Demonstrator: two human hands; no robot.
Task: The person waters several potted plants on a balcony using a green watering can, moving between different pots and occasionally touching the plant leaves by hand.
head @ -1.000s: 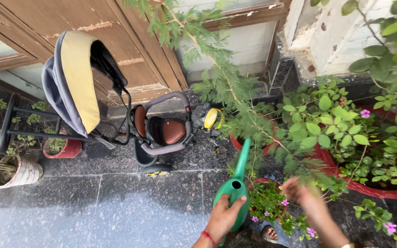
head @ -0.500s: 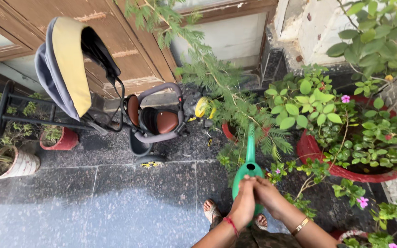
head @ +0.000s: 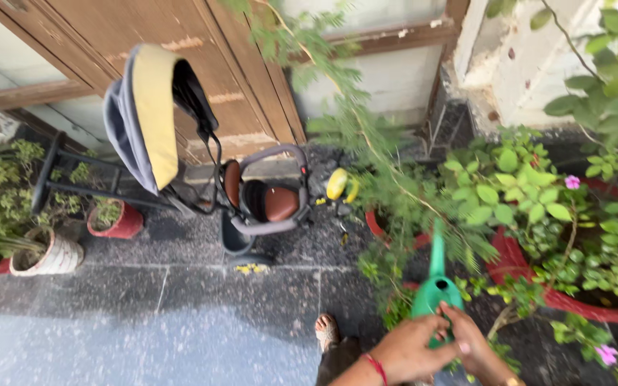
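Pots first: we count two red round ones on the right among leafy plants with pink flowers, a large red bowl-shaped planter and a smaller red pot behind the feathery branch. At the left stand one small red plastic pot and one white ribbed pot. One child's tricycle with a brown seat, grey frame and yellow-lined canopy is parked by the wooden door. One sandalled foot shows on the dark stone floor.

One green plastic watering can sits low and centre-right, its spout pointing up and away into the foliage. Both our hands meet at the can's near side. Left hand, red thread at the wrist, curls loosely with fingers bent against the can's body. Right hand lies just beside it, fingers part-closed at the can's back; the handle itself is hidden, so we cannot tell how firm the grip is.
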